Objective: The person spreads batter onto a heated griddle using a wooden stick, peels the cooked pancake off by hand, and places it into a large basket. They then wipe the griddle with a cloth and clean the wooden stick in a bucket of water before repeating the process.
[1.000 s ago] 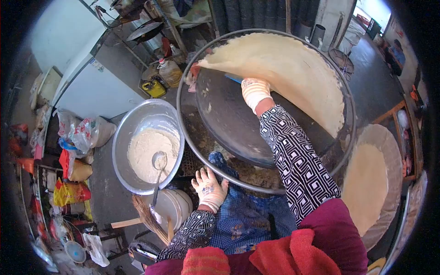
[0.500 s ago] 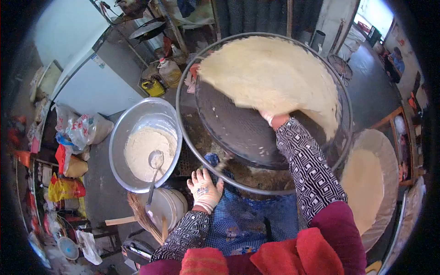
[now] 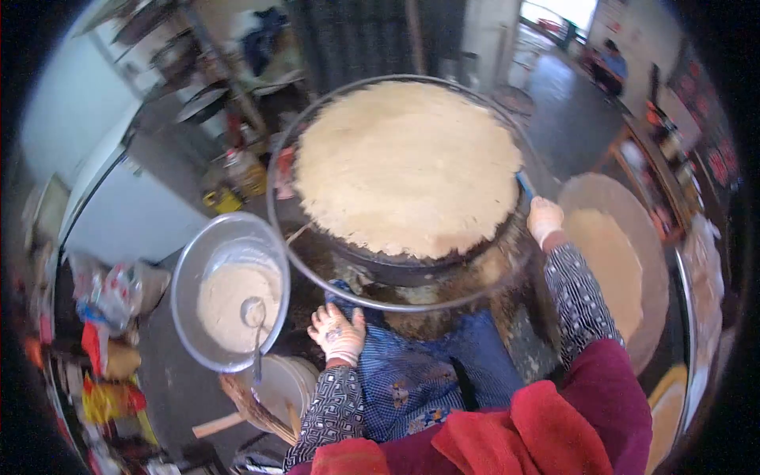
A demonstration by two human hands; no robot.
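Observation:
A large, thin, pale pancake (image 3: 404, 166) covers most of the round dark griddle (image 3: 396, 273). At the griddle's right edge, my gloved right hand (image 3: 546, 220) is closed on a thin blue scraper-like tool (image 3: 524, 186), whose tip meets the pancake's rim. My left hand (image 3: 337, 332), also in a white glove, lies with fingers spread near the metal ring (image 3: 412, 307) around the griddle, over the blue checked apron (image 3: 419, 372). To its left, a metal basin (image 3: 182, 285) holds pale batter (image 3: 229, 305) with a ladle (image 3: 255, 313) in it.
On the right stands a round, cloth-lined container (image 3: 653, 293) with finished-looking pancakes (image 3: 606, 269) in it. A bucket (image 3: 297, 376) and a straw brush (image 3: 257, 408) are below the basin. Bags (image 3: 127, 289) lie at left. A person (image 3: 609, 70) sits far back right.
My right hand has come out from under the pancake to the right edge, where a blue tool shows in it. The pancake now lies spread over the griddle. The view has turned right.

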